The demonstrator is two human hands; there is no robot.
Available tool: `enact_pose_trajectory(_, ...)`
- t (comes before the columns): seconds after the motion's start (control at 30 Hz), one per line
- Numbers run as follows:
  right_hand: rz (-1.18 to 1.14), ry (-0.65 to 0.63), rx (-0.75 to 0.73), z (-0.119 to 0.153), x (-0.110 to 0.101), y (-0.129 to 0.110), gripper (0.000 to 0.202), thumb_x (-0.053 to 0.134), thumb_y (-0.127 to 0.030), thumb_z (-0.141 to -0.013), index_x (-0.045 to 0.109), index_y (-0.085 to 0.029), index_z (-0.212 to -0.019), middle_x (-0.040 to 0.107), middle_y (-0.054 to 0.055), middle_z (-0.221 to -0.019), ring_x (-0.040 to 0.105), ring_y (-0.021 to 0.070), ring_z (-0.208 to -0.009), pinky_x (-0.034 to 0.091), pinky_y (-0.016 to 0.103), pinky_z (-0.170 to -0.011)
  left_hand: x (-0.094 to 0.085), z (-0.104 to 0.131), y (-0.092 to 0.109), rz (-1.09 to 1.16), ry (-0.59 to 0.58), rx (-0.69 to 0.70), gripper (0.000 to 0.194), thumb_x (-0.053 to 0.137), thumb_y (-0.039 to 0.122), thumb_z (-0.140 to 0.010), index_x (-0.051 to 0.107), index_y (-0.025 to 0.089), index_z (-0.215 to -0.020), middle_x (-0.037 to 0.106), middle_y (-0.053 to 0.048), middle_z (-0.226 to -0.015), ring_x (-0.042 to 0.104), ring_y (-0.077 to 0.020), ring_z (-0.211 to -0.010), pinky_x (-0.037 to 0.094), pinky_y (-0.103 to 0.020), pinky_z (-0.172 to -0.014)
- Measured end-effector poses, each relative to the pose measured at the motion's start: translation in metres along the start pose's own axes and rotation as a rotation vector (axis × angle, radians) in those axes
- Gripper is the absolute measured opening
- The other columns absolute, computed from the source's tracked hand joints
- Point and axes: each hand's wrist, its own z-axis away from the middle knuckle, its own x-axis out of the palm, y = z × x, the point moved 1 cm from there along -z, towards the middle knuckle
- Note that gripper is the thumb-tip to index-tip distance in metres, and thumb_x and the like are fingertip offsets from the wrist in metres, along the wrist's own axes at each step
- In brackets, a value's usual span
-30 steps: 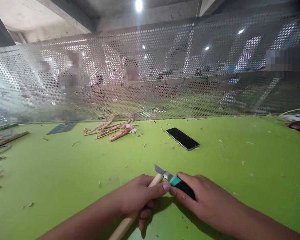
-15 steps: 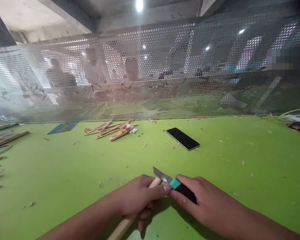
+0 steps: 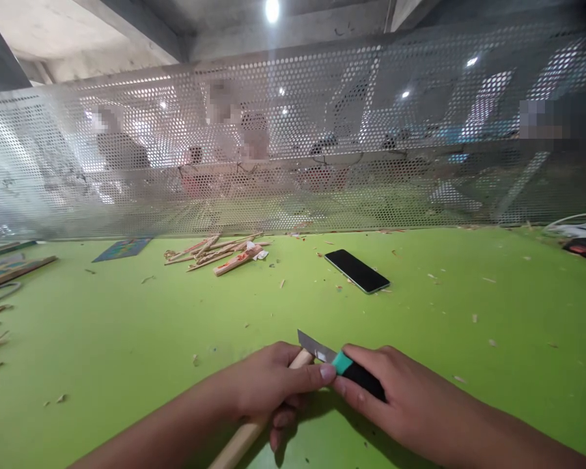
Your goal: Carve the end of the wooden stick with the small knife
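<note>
My left hand (image 3: 278, 384) is closed around a pale, round wooden stick (image 3: 241, 444), whose upper end pokes out past the fingers. In my right hand (image 3: 395, 391) sits a utility knife (image 3: 364, 379) with a black and teal handle. Its bare blade (image 3: 315, 345) points up and left, lying at the end of the stick. My left thumb reaches over to the knife near the teal collar. The curled fingers of my left hand show only partly beneath the stick.
A black phone (image 3: 356, 270) lies ahead on the green table (image 3: 166, 326). Thin wood strips (image 3: 215, 251) are heaped left of it, near a flat coloured card (image 3: 122, 249). Wood shavings are scattered about. A perforated metal screen (image 3: 293, 189) borders the far edge, with people blurred behind it.
The knife blade has shifted slightly down and left at the stick's end. Both hands keep their hold. Behind the screen, a person has moved to the right.
</note>
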Motion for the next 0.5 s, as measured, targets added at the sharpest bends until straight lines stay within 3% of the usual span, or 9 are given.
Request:
enact_pose_trajectory(0.33, 0.027, 0.0, 0.009, -0.0011, -0.0001, -0.0021, 0.037, 0.051, -0.055, -0.101, 0.068, -0.023, -0.092, 0.072, 0.005, -0.082, 0.063, 0.0219, -0.075, 0.04, 0.028, -0.065, -0.0011, -0.0018, -0.0025, 0.037, -0.012, 0.007, 0.057, 0.081, 0.066, -0.071, 0.051, 0.02, -0.085, 0.043, 0.011, -0.054, 0.043, -0.0042, -0.038, 0.043, -0.016, -0.036)
enact_pose_trajectory(0.5, 0.067, -0.062, 0.009, 0.0004, 0.0015, -0.0016, 0.04, 0.046, -0.058, -0.102, 0.065, -0.023, -0.094, 0.071, 0.005, -0.084, 0.062, 0.0224, -0.074, 0.037, 0.03, -0.064, 0.0006, -0.0013, -0.0011, 0.024, -0.017, 0.026, 0.057, 0.08, 0.067, -0.071, 0.049, 0.02, -0.08, 0.042, 0.011, -0.053, 0.042, -0.004, -0.038, 0.043, -0.016, -0.036)
